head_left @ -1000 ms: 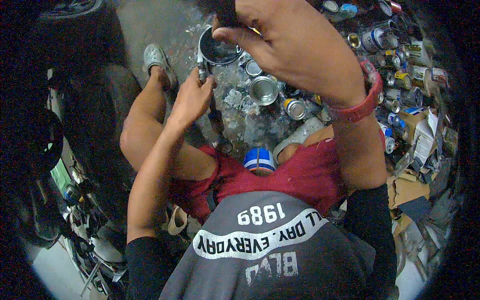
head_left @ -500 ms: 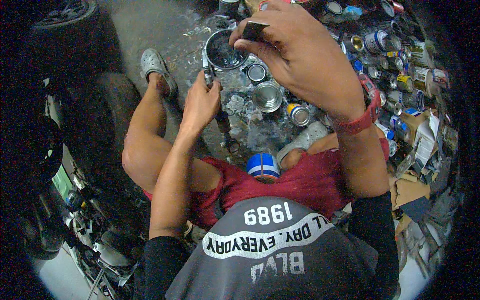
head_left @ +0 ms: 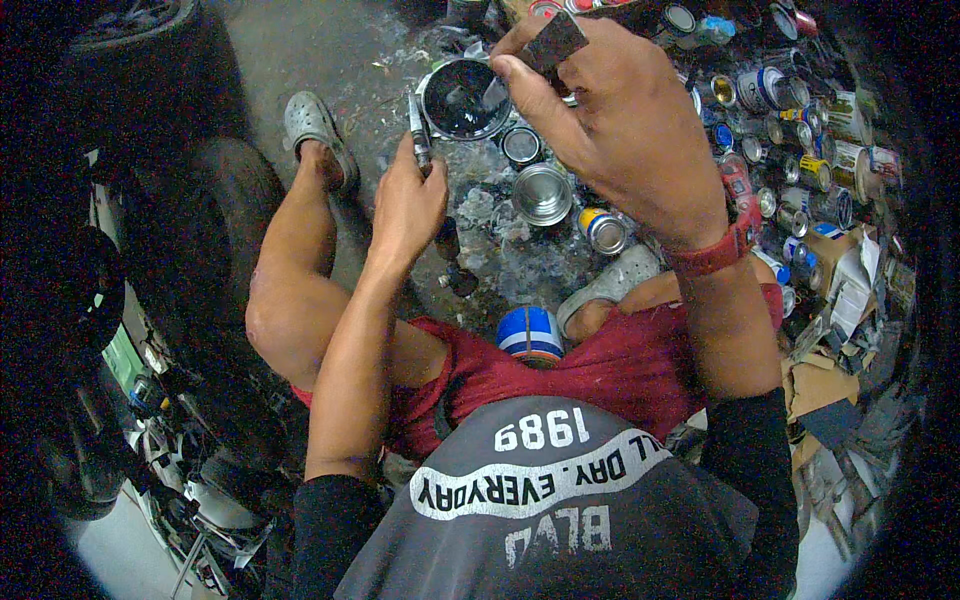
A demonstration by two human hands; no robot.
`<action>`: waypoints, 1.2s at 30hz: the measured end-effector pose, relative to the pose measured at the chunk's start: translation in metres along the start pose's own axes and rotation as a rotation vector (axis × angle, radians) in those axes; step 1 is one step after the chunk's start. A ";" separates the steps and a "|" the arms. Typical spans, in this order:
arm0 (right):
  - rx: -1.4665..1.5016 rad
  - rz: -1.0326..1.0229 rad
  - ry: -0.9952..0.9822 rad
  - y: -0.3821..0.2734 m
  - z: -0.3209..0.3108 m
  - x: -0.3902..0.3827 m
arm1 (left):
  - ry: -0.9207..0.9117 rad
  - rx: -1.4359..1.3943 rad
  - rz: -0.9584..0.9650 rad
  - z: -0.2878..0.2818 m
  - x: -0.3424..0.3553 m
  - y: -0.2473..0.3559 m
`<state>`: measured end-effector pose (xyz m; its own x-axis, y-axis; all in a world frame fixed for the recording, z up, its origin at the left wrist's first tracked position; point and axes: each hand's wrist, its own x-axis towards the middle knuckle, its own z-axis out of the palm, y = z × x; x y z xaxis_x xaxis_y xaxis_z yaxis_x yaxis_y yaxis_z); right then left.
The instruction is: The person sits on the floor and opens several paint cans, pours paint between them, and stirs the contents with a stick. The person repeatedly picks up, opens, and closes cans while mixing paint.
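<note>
Floor: grey concrete, paint-spattered, crowded with tins toward its far right edge.
Left hand (head_left: 408, 205): clenched around a slim dark tool (head_left: 419, 130), tip up.
Right hand (head_left: 625, 125): pinching a small dark flat piece (head_left: 553, 42), perhaps a lid.
Progress: open dark pot (head_left: 464, 98) stands just beyond both hands; open silver tin (head_left: 542, 193) beside it.

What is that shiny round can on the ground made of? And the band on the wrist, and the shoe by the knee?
The open can looks like bare metal: silvery, with a bright glare inside. The red wristband on the right hand seems to be rubber or plastic, smooth and matte. The grey shoe looks like soft moulded foam or rubber, with punched holes, though that is hard to tell for sure.
</note>
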<state>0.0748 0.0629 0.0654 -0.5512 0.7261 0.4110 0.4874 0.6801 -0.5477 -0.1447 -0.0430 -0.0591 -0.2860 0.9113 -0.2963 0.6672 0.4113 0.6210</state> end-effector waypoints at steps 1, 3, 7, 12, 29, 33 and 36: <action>-0.021 -0.007 0.041 0.002 0.006 -0.005 | -0.007 -0.005 -0.003 0.000 0.000 0.001; 0.059 0.028 0.006 0.007 0.010 -0.006 | 0.021 0.001 0.019 0.001 -0.002 0.002; 0.073 -0.048 0.136 0.007 0.009 -0.004 | 0.025 0.014 0.025 0.000 -0.003 0.005; 0.093 0.053 0.006 0.010 0.015 -0.006 | -0.053 0.014 -0.084 -0.002 -0.001 0.005; 0.164 0.111 0.045 0.010 0.009 -0.003 | 0.003 0.006 -0.005 0.001 -0.001 0.003; 0.256 0.204 -0.094 0.001 -0.007 0.007 | 0.020 0.022 -0.005 0.002 -0.001 0.000; 0.367 0.255 -0.108 -0.013 -0.018 0.011 | 0.015 0.023 -0.010 0.003 0.000 0.001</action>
<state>0.0752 0.0637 0.0903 -0.5213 0.8378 0.1622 0.3555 0.3860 -0.8512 -0.1424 -0.0430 -0.0605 -0.3033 0.9072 -0.2915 0.6800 0.4203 0.6008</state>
